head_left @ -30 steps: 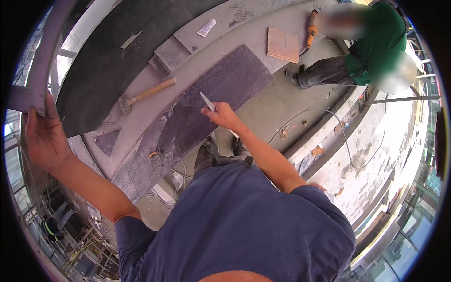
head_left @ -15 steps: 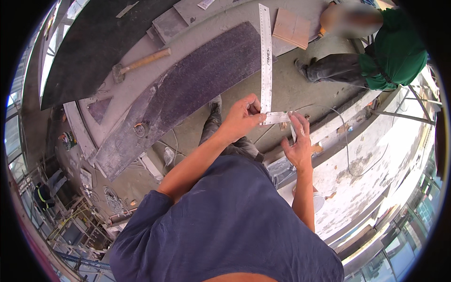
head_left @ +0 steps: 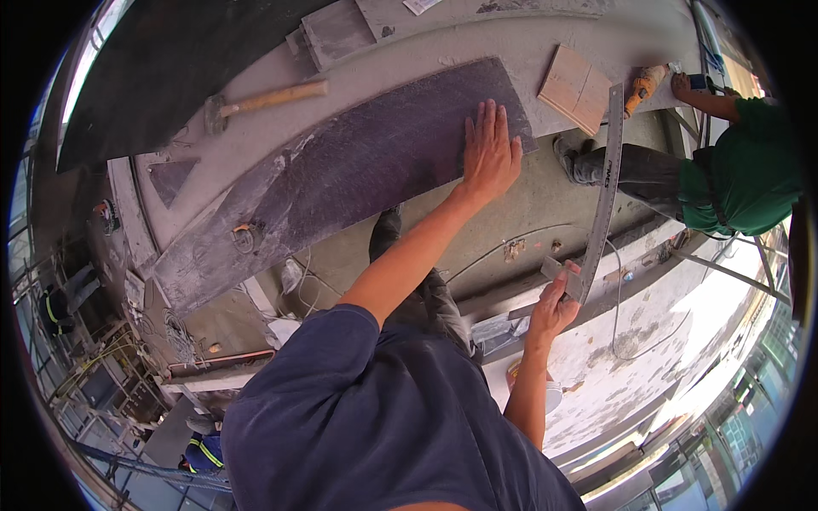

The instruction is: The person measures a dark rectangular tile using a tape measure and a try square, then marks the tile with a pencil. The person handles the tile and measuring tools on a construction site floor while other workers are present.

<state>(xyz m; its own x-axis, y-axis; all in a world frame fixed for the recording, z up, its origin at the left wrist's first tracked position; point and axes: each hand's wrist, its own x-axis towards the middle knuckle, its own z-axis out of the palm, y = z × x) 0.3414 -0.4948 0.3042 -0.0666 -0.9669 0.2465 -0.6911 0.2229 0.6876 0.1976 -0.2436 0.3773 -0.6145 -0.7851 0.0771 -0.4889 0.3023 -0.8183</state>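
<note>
My left hand (head_left: 492, 162) lies flat, fingers stretched, on the right end of a long dark stone slab (head_left: 366, 145) with a curved far edge. In my right hand (head_left: 552, 317) is a metal try square (head_left: 607, 183), gripped near its corner. Its long graduated blade points up and away, and the short arm sticks out to the left past my fingers. A round tool, perhaps a tape measure (head_left: 247, 238), rests on the slab's left part.
Beyond the slab lies a hammer (head_left: 273, 99) with a wooden handle. Pinkish-brown tiles (head_left: 577, 89) sit at its right end. A person in a green shirt (head_left: 740, 170) works at the right, near an orange tool (head_left: 645, 89). A cable (head_left: 615, 324) hangs over the pale wall at right.
My left hand has let go of the square and moved up onto the slab. The right hand has carried the square rightward and lower, its blade now slanting. The whole view has shifted.
</note>
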